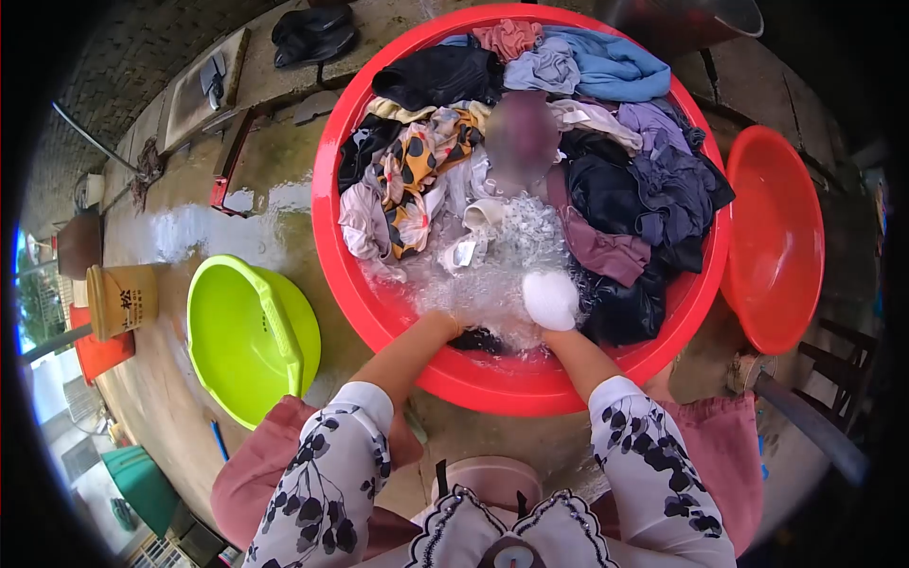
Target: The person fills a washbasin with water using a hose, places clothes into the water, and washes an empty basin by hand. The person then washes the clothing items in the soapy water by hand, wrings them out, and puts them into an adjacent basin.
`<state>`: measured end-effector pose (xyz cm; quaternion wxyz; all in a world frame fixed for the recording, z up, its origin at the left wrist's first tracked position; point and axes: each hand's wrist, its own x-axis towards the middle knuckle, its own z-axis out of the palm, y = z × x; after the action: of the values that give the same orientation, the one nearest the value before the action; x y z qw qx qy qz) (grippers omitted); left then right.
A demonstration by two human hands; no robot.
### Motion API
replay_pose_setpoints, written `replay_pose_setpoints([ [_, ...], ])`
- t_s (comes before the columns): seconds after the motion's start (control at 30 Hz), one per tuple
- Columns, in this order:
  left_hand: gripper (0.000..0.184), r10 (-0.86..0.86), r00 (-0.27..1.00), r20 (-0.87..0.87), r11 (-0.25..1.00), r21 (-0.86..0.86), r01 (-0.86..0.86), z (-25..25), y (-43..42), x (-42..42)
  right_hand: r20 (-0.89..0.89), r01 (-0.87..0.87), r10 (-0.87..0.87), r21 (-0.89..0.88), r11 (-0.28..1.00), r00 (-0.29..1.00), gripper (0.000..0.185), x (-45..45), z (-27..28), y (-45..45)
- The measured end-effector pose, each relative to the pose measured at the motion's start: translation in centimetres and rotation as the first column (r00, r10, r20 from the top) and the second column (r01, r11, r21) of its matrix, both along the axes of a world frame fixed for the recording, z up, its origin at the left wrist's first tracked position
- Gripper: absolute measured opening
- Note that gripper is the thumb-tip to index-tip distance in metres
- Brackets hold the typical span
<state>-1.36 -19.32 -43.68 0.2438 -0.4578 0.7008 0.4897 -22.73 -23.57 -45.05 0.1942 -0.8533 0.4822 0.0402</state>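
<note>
A large red basin (519,389) holds churning water and a heap of wet clothes. Both forearms reach into its near side. My left hand (453,325) is at the water's surface, its fingers hidden under the splashing water. My right hand (557,331) is mostly hidden by water and a white rounded thing (550,299) just beyond the wrist, which I cannot make out. Ahead of the hands lie white cloth and foam. An orange cloth with black dots (417,161) lies on the left of the heap, dark clothes (606,194) on the right, and a blue cloth (606,64) at the back.
A green basin (305,331) sits on the wet floor to the left, near a yellowish bucket (123,301). Another red basin (775,237) stands at the right, close to the large one. Black shoes (314,36) lie at the upper left. A wooden chair is at the far right.
</note>
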Motion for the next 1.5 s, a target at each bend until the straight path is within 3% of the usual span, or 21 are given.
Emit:
replay_pose_setpoints([
  [0.07,0.04,0.256,0.949,0.182,0.964,0.021,-0.264,-1.1,0.3,0.4,-0.176,-0.042,0.071,0.166,0.985,0.982,0.025,0.3,1.3,-0.7],
  [0.2,0.044,0.04,0.965,0.26,0.997,0.053,-0.056,2.7,-2.6,-0.1,-0.272,-0.069,0.096,0.11,0.992,0.957,0.019,0.9,1.8,-1.5],
  [0.27,0.041,-0.082,0.98,0.18,0.996,-0.002,0.084,3.0,-4.0,-1.1,0.105,-0.183,0.211,-0.229,0.956,0.972,0.024,1.5,6.2,-0.9],
  [0.3,0.035,0.084,0.978,0.191,0.986,-0.157,-0.054,7.3,-4.3,-1.7,0.094,-0.186,0.216,-0.258,0.948,0.972,0.024,1.6,6.8,-1.2],
  [0.33,0.035,0.094,0.978,0.184,0.981,-0.184,-0.06,9.0,-4.1,-1.6,0.221,-0.097,0.118,-0.102,0.99,0.968,0.021,1.7,6.4,-1.4],
  [0.37,0.032,0.318,0.946,-0.061,0.903,-0.286,-0.322,10.4,-3.4,-0.8,0.332,-0.021,-0.004,0.071,0.997,0.943,0.019,1.8,7.1,-1.3],
  [0.4,0.03,0.48,0.817,-0.319,0.762,-0.31,-0.569,11.4,-2.5,0.2,0.333,-0.021,0.002,0.053,0.998,0.943,0.019,1.3,9.8,-1.5],
  [0.43,0.028,0.513,0.76,-0.399,0.708,-0.304,-0.637,9.7,-2.3,1.8,0.434,0.138,-0.402,0.523,0.841,0.806,0.02,0.5,13.4,-2.3],
  [0.47,0.028,0.595,0.733,-0.33,0.678,-0.283,-0.678,14.7,-2.7,2.1,0.304,0.135,-0.755,0.879,0.457,0.581,0.021,-0.2,17.2,-2.8],
  [0.5,0.028,0.729,0.596,-0.335,0.611,-0.075,-0.788,19.1,-2.9,2.5,0.311,0.123,-0.859,0.913,0.389,0.407,0.023,-0.6,20.3,-3.0],
  [0.53,0.028,0.618,0.711,-0.335,0.649,-0.294,-0.702,21.5,-3.2,3.1,0.292,0.095,-0.931,0.943,0.318,0.219,0.026,-1.0,23.4,-3.0],
  [0.6,0.027,0.827,0.361,-0.431,0.412,0.027,-0.911,29.7,-2.4,2.6,0.384,-0.001,-0.889,0.918,0.396,0.247,0.026,-1.4,31.5,-3.0],
  [0.73,0.027,0.643,0.261,-0.72,0.411,0.036,-0.911,40.0,-1.6,2.0,0.586,0.117,-0.711,0.734,0.669,0.39,0.025,-0.3,43.8,-2.5],
  [0.87,0.022,0.505,0.048,-0.862,0.287,0.116,-0.951,51.3,0.4,-0.8,0.772,0.056,-0.499,0.522,0.851,0.394,0.029,0.4,54.1,-0.9],
  [1.03,0.016,0.28,-0.02,-0.96,0.331,0.116,-0.937,57.7,-0.6,-1.9,0.87,-0.093,0.011,0.04,0.995,0.494,0.055,1.4,61.3,-0.2],
  [1.17,0.025,0.27,-0.041,-0.962,0.375,0.144,-0.916,58.0,0.5,-4.4,0.809,-0.18,0.289,-0.228,0.957,0.511,0.065,3.1,59.0,1.5],
  [1.23,0.046,0.165,0.337,-0.927,0.356,-0.263,-0.897,54.8,0.7,-3.6,0.886,-0.132,0.14,-0.09,0.987,0.442,0.054,3.4,52.3,-0.3],
  [1.27,0.052,0.099,0.516,-0.851,0.3,-0.469,-0.831,52.7,0.6,-3.4,0.831,-0.076,0.051,-0.011,0.997,0.554,0.041,3.3,48.5,-1.3],
  [1.33,0.056,0.281,0.496,-0.821,0.25,-0.437,-0.864,51.1,3.2,-4.0,0.727,0.058,-0.147,0.147,0.987,0.671,0.028,2.7,41.1,0.0],
  [1.43,0.044,0.297,0.548,-0.782,0.301,-0.468,-0.831,45.9,4.2,-2.6,0.502,0.174,-0.233,0.163,0.971,0.833,0.028,2.5,28.8,1.0],
  [1.5,0.042,0.395,0.531,-0.75,0.322,-0.429,-0.844,43.0,5.0,-1.6,0.208,0.171,-0.202,0.157,0.973,0.957,0.031,2.7,22.2,1.7],
])
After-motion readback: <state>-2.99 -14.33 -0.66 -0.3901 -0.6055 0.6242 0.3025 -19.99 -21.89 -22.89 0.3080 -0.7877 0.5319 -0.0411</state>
